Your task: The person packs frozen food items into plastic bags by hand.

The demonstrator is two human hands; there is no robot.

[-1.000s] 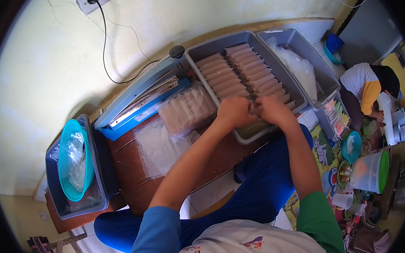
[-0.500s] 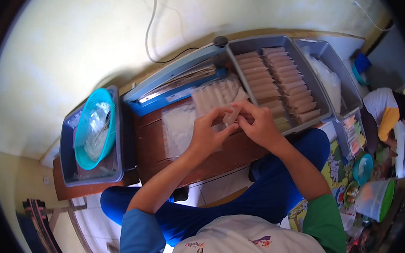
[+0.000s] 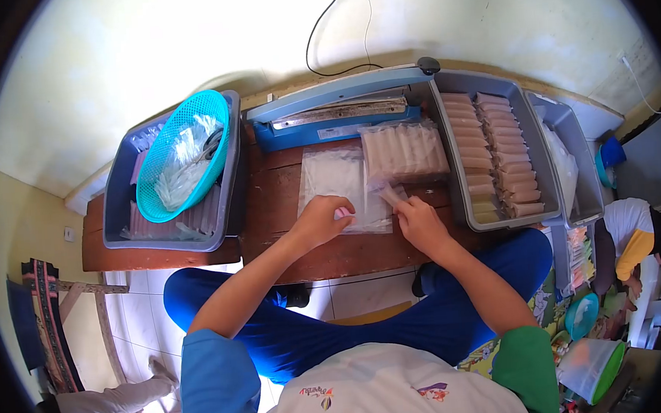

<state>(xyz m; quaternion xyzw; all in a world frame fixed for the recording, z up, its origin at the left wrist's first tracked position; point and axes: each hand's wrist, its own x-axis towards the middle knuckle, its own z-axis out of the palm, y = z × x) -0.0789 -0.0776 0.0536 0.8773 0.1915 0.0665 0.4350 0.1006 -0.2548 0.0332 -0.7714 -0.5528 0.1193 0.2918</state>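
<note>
My left hand [image 3: 322, 220] is closed, with a small pink-and-white item [image 3: 341, 212] at its fingertips, too small to name. My right hand [image 3: 421, 222] pinches a small clear plastic wrapper [image 3: 392, 194] with something pale inside. Beneath and between the hands lie flat clear plastic bags [image 3: 332, 178] on the brown wooden table [image 3: 272, 244]. Just beyond my right hand is a packed clear bag [image 3: 406, 150] of pale, plastic-wrapped sticks in a row.
A blue impulse sealer [image 3: 336, 115] with its arm raised stands at the back. On the right, a grey tub [image 3: 546, 170] holds rows of wrapped sticks. Left, a turquoise basket [image 3: 225, 148] of clear wrappers rests on another tub [image 3: 110, 212]. A person [image 3: 626, 237] sits at far right.
My hands were together over one small plastic piece; now they are apart, left hand lower left, right hand with the wrapper. The view has shifted, and a person's legs appear at lower left.
</note>
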